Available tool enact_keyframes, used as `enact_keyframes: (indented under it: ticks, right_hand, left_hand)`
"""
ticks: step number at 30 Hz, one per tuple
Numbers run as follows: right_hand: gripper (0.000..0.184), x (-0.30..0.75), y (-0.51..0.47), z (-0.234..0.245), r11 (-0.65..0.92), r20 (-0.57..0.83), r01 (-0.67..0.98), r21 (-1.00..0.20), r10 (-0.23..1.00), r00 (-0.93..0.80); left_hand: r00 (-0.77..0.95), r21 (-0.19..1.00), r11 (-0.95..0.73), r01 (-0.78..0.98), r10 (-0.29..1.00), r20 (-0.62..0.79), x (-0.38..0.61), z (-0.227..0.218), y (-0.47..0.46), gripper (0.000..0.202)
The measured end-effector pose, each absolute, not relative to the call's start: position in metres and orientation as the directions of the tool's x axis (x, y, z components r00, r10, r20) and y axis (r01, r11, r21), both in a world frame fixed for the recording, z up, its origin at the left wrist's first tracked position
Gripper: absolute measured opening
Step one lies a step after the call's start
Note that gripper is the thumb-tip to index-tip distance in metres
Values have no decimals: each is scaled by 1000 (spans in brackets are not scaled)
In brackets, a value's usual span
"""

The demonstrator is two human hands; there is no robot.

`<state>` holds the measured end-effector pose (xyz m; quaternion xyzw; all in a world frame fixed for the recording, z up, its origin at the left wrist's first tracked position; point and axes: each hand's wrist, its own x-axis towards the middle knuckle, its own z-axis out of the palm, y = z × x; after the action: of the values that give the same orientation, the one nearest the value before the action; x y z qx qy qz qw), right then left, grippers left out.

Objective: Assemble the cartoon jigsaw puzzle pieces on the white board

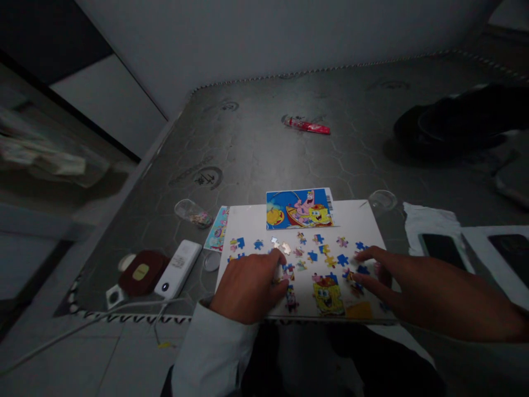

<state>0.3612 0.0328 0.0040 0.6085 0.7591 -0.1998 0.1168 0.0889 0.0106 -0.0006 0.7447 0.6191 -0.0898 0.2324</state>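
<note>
Head view: the left hand point(252, 286) and right hand point(399, 281) were open, finger and thumb apart; loose puzzle pieces point(342, 259) lay between and beyond them on the white board point(248, 220), apparently light, stiff, best pinched by opposite edges.

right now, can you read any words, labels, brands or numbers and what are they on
Gray mat: a character, perhaps "竹"; letters beside it too blurred.
White device: print too small.
Brown case: label unreadable.
Red packet: no readable print.
Picture card: barcode, no readable digits.
</note>
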Motion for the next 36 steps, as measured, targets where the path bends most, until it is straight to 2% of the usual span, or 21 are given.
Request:
enact_keyframes:
  ticks: [8, 15, 24, 36]
  right_hand:
    - [44, 352, 34, 14, 175, -451, 975, -135, 865, -218]
    - [46, 348, 36, 21, 146, -545, 983, -108, 819, -181]
    - [42, 348, 36, 20, 179, -480, 976, -128, 849, -219]
    - [42, 348, 36, 19, 161, -521, 982, -102, 832, -190]
  left_hand:
    - [203, 226, -112, 968, 875, -440, 91, 0, 12, 30]
    - [211, 237, -118, 964, 884, -416, 89, -1, 12, 28]
    - [226, 233, -134, 963, 874, -430, 93, -2, 12, 29]
    - [224, 210, -141, 967, 866, -447, 95, 0, 11, 30]
